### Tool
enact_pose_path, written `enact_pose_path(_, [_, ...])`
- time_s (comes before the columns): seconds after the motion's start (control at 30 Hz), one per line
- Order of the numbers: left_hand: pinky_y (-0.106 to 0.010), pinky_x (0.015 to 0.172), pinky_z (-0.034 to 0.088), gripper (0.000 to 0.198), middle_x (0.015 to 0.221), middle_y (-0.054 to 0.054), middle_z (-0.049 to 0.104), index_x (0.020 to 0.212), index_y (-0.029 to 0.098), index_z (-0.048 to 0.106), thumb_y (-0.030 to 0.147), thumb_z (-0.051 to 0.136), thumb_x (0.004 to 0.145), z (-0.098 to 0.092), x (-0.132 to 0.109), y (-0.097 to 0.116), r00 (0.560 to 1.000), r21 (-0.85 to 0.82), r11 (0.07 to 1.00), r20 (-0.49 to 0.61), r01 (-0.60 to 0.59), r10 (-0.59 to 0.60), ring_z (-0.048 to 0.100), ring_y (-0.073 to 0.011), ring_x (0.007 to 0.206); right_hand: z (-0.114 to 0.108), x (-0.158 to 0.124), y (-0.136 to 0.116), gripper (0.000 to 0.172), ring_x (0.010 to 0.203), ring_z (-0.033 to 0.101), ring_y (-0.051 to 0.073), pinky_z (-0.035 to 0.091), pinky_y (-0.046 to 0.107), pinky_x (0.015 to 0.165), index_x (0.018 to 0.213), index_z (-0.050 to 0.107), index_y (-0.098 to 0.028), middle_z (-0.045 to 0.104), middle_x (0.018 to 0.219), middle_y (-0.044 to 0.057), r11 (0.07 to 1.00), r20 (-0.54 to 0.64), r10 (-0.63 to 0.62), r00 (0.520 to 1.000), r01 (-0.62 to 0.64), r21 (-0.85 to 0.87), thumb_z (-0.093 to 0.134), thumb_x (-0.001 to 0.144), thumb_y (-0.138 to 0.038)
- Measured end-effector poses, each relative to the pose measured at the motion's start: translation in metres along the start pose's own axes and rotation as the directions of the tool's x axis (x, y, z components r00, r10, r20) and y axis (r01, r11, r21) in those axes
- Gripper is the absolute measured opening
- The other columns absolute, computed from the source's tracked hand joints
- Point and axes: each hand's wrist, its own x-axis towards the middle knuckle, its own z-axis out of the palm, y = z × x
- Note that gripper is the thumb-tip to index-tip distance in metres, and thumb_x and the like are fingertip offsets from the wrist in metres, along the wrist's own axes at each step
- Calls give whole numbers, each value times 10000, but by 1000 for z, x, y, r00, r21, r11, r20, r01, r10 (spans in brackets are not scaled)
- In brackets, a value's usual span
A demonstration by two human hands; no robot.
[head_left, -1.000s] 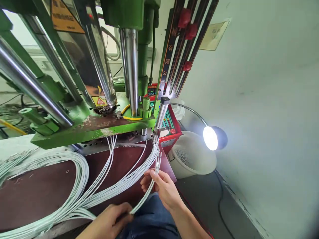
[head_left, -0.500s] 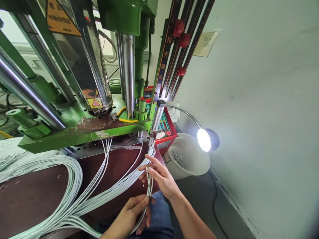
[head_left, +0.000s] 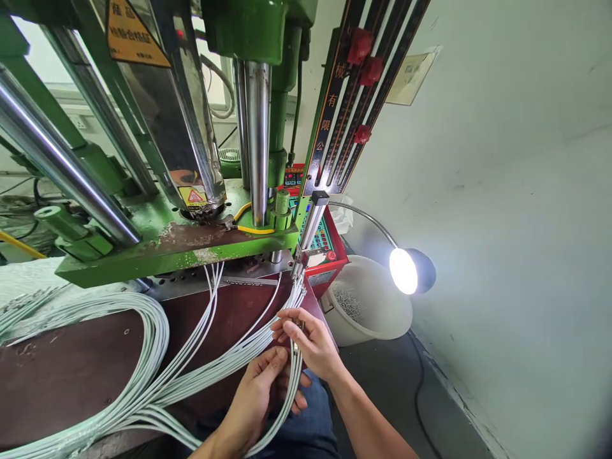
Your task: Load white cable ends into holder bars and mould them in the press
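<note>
A thin bundle of whitish cables [head_left: 292, 389] curves up from my lap between my two hands. My right hand [head_left: 313, 344] is closed around the upper ends of this bundle, where small metal end pieces [head_left: 296, 346] partly show under its fingers. Lower and to the left, my left hand [head_left: 261, 386] has its thumb and forefinger together beside the cables. Its other fingers curl behind them, so the exact grip is partly hidden. Right behind my hands, a thicker bundle of white cables [head_left: 224, 362] sweeps across the dark red worktable [head_left: 62, 376] up to a metal bracket.
A green press machine [head_left: 191, 255] with steel columns stands over the table. At its right are a red control box [head_left: 329, 255] and a lit gooseneck lamp [head_left: 404, 271]. A white bucket [head_left: 387, 319] with small metal bits sits below, near the wall. Coiled cables [head_left: 157, 325] lie at left.
My left hand has risen along the cables, and its thumb has moved off their front. My right hand has closed over the metal ends, its fingers less spread. The view has shifted slightly.
</note>
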Motion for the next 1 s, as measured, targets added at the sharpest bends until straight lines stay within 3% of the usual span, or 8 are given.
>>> enact_pose_path(0.1, [-198,392,418,439,618,-49,713,758,153,616,550,779,663,-2,-2,-2,1000,58,998,24,4,-5,559,-103,376,2,-1,0,289,772,681,145,555,268,731,1040,664,-166,729,900,58,998,-12,9,1000,-10,-58,654,884,-408])
enact_pose_path(0.23, [-229,433,469,456,665,-66,733,724,156,604,582,756,670,-8,-3,-5,999,147,989,-34,-8,13,612,-135,429,5,2,0,304,670,670,137,555,253,658,935,660,-153,723,796,46,998,-27,51,998,-50,29,634,885,-452])
enact_pose_path(0.4, [-235,468,484,443,665,-43,719,742,162,606,569,762,669,-9,-4,-5,996,123,992,-85,-14,25,620,-134,460,8,2,0,349,709,682,150,561,253,685,927,659,-158,721,796,47,997,-16,69,997,-69,27,621,880,-502])
enact_pose_path(0.47, [-235,477,487,409,664,-39,712,744,160,608,530,770,677,-6,-3,-4,995,47,999,-98,-11,15,620,-132,464,8,0,0,404,605,654,119,541,217,580,1020,670,-158,723,839,53,995,38,99,994,-98,-23,565,905,-531])
enact_pose_path(0.6, [-257,512,512,342,638,-29,697,808,172,603,447,774,698,1,-1,-2,989,-150,989,-145,-11,-11,633,-149,487,7,-5,-2,472,358,449,26,334,155,321,1177,637,-179,717,955,54,977,129,167,978,-146,-154,486,937,-556])
enact_pose_path(0.73, [-232,394,433,289,560,-10,643,778,177,593,418,744,725,0,-2,-4,997,-170,985,-62,27,-38,552,-133,390,1,-2,-9,414,714,653,132,532,216,636,1039,709,-154,717,926,63,942,238,102,966,-17,-336,510,944,-504])
enact_pose_path(0.87, [-206,383,381,284,525,-2,579,657,144,604,375,757,721,-6,-3,-6,998,-120,992,41,46,-42,472,-84,371,-5,0,-20,390,1052,645,204,513,311,919,1166,682,-159,703,1110,102,888,358,53,932,120,-443,515,957,-443])
enact_pose_path(1.0, [-260,516,485,302,614,-43,630,683,127,653,403,774,702,-10,-3,-5,998,-145,989,60,16,-8,574,-137,509,-5,6,-28,432,1105,639,190,502,287,937,1260,639,-174,679,1199,98,851,611,136,780,224,-475,452,988,-451])
